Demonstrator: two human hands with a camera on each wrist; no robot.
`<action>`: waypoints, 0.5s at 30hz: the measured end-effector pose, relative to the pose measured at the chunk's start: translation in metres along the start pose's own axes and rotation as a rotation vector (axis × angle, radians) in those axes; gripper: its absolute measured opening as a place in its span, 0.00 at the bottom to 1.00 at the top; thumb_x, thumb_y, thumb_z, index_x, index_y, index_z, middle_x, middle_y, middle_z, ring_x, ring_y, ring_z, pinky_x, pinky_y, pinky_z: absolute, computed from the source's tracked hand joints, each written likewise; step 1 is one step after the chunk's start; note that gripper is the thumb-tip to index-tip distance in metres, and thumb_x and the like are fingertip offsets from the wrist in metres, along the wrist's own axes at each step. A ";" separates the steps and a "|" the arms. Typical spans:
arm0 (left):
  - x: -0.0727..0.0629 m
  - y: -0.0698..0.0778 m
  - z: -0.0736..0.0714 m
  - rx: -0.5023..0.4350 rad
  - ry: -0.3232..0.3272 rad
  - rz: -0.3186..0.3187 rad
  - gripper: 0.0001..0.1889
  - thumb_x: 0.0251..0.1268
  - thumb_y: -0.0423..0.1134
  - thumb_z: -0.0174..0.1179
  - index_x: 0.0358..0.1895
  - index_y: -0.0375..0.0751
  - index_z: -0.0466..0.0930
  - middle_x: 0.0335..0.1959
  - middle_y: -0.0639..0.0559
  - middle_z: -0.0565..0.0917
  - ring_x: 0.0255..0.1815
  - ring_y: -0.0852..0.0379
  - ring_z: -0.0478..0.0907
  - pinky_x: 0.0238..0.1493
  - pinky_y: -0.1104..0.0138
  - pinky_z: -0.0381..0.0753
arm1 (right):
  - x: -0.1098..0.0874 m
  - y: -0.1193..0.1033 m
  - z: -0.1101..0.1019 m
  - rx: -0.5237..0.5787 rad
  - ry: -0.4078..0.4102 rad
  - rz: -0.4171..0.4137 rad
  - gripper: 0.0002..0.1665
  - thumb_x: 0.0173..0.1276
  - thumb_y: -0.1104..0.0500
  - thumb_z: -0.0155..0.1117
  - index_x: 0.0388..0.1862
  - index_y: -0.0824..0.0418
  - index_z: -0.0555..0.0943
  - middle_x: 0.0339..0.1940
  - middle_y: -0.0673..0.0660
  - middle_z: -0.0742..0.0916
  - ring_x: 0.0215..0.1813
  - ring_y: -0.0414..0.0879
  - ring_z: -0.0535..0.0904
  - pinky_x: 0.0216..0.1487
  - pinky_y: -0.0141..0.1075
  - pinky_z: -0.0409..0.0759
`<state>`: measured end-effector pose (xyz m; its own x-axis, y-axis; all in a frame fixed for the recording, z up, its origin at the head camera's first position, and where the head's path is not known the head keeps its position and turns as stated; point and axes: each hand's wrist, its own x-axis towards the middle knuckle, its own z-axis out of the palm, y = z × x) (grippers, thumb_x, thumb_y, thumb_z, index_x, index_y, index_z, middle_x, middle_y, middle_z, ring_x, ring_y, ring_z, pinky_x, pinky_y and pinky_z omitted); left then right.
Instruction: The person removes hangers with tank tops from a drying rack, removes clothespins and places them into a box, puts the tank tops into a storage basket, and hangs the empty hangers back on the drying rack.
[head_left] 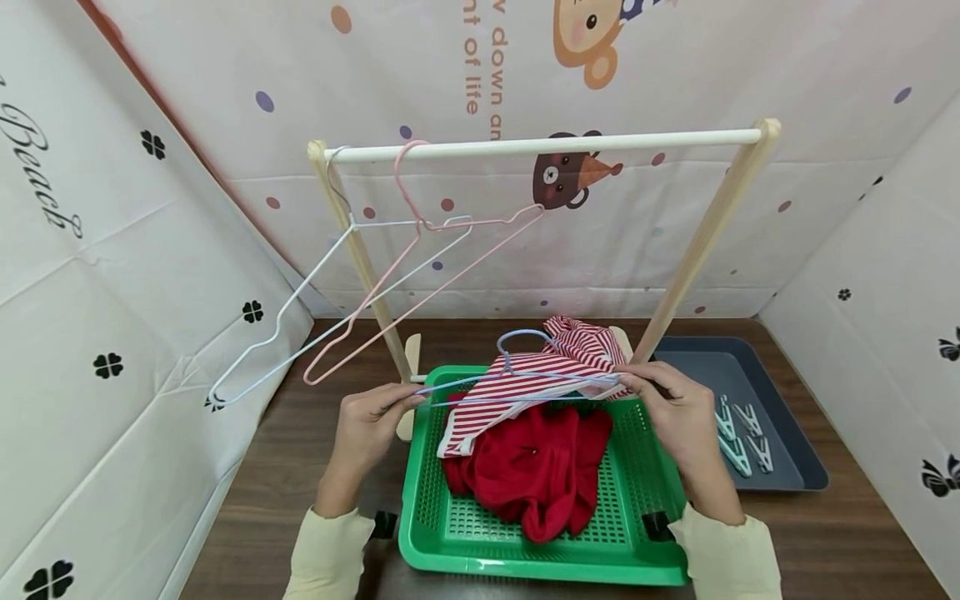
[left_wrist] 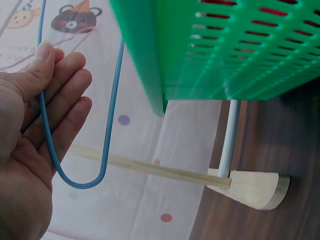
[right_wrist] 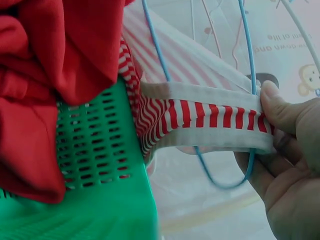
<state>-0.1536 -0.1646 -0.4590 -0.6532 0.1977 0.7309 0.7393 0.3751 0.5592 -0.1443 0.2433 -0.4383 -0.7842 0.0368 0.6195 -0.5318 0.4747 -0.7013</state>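
A light blue clothes hanger spans both hands above the basket. At its left end, my left hand pinches the wire; in the left wrist view the rounded hanger corner hangs below the thumb. My right hand pinches the other end together with a red-and-white striped garment. In the right wrist view, a white-edged striped strap loops around the hanger's end, held between thumb and fingers. The rest of the garment drapes across the back of the green basket, over a red cloth.
Behind the basket stands a wooden rack with a white rail. From its left part hang a white hanger and a pink hanger. A grey tray with several clothes pegs lies at right.
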 end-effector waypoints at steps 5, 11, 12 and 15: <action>-0.004 -0.002 -0.008 -0.009 0.030 -0.014 0.16 0.52 0.12 0.72 0.42 0.31 0.93 0.36 0.42 0.92 0.34 0.51 0.90 0.41 0.77 0.83 | 0.001 0.000 -0.007 -0.037 0.045 0.114 0.12 0.69 0.75 0.72 0.46 0.63 0.93 0.44 0.61 0.92 0.40 0.32 0.84 0.35 0.20 0.75; -0.006 -0.005 -0.016 -0.035 0.077 -0.003 0.17 0.50 0.09 0.70 0.41 0.27 0.91 0.35 0.39 0.91 0.37 0.57 0.90 0.42 0.77 0.83 | 0.001 0.005 -0.011 -0.095 0.116 0.220 0.09 0.72 0.70 0.73 0.47 0.62 0.93 0.42 0.59 0.93 0.35 0.32 0.82 0.33 0.20 0.75; -0.007 -0.005 -0.018 -0.033 0.081 -0.005 0.17 0.50 0.09 0.70 0.41 0.27 0.91 0.35 0.39 0.91 0.39 0.59 0.90 0.43 0.77 0.83 | 0.001 0.006 -0.011 -0.113 0.127 0.244 0.08 0.72 0.69 0.73 0.47 0.62 0.93 0.41 0.59 0.93 0.35 0.31 0.83 0.33 0.20 0.75; -0.010 -0.007 -0.021 -0.027 0.096 -0.013 0.17 0.50 0.09 0.70 0.41 0.28 0.92 0.35 0.39 0.91 0.40 0.63 0.89 0.44 0.77 0.83 | 0.000 0.009 -0.012 -0.178 0.161 0.316 0.07 0.73 0.65 0.74 0.47 0.62 0.93 0.41 0.61 0.92 0.33 0.31 0.81 0.30 0.20 0.75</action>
<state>-0.1489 -0.1884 -0.4624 -0.6451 0.1044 0.7569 0.7356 0.3526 0.5784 -0.1452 0.2578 -0.4408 -0.8326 0.3361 0.4402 -0.1975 0.5624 -0.8030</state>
